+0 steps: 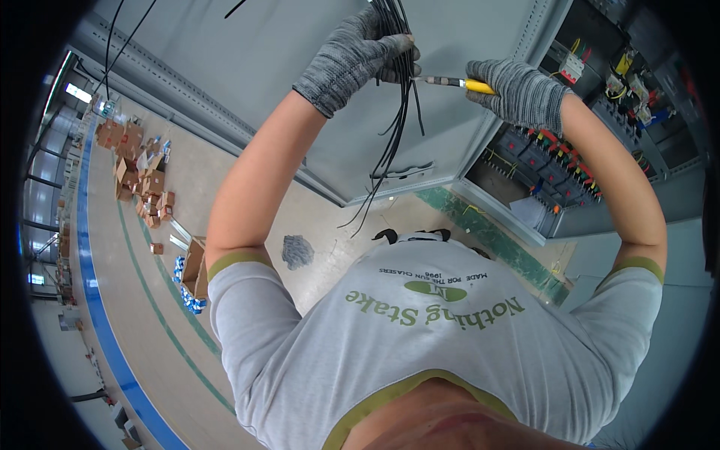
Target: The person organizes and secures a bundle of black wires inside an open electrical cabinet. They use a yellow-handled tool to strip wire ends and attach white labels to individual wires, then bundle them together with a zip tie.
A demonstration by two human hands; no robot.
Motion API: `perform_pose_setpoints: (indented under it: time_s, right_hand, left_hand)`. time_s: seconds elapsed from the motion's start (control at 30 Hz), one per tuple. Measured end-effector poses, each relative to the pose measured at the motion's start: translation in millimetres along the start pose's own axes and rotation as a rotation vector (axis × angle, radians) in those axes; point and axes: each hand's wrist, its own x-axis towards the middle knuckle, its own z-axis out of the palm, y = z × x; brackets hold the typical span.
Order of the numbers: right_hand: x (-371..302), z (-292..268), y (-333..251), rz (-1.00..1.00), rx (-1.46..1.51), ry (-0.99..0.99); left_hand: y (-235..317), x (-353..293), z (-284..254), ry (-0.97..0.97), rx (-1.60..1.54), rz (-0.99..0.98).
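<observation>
My left hand (351, 61), in a grey knitted glove, is closed around a bundle of thin black wires (397, 135). The wires hang below the fist with loose, uneven ends; their upper part runs out of view at the top. My right hand (519, 90), gloved alike, grips a slim yellow-handled tool (442, 81) with a dark and metallic front part. Its tip points left and meets or nearly meets the wires just below my left fingers. The exact kind of tool cannot be made out.
A grey cabinet door panel (330, 150) with a handle stands behind the wires. To the right, an open cabinet holds rows of electrical parts (540, 165). Cardboard boxes (150, 184) and a crumpled grey piece (298, 252) lie on the floor at left.
</observation>
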Motion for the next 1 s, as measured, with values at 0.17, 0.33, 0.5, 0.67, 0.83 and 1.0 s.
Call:
perform_pose_setpoints:
  time_s: [0.17, 0.33, 0.5, 0.67, 0.83, 1.0]
  right_hand:
    - [-0.6, 23.1, -0.1, 0.008, 0.182, 0.048]
    - [-3.8, 27.0, -0.1, 0.04, 0.088, 0.048]
    - [-14.3, 23.3, -0.4, -0.021, -0.238, 0.131]
    - [-20.9, 6.0, -5.9, 0.138, -0.03, 0.056]
    - [-20.6, 3.9, -10.2, 0.095, -0.045, 0.091]
    - [-15.0, -0.5, -13.2, 0.111, -0.145, 0.09]
  left_hand:
    - [-6.9, 2.9, -2.4, -0.011, -0.027, 0.038]
    - [-6.7, 3.4, 2.1, 0.018, 0.036, 0.019]
    - [-3.3, 0.1, 4.2, 0.025, 0.042, 0.021]
    - [-2.5, 2.2, -2.0, -0.037, -0.029, 0.027]
    - [-1.5, 2.2, 0.5, -0.028, -0.045, 0.021]
    - [0.1, -0.1, 1.3, -0.03, -0.088, 0.033]
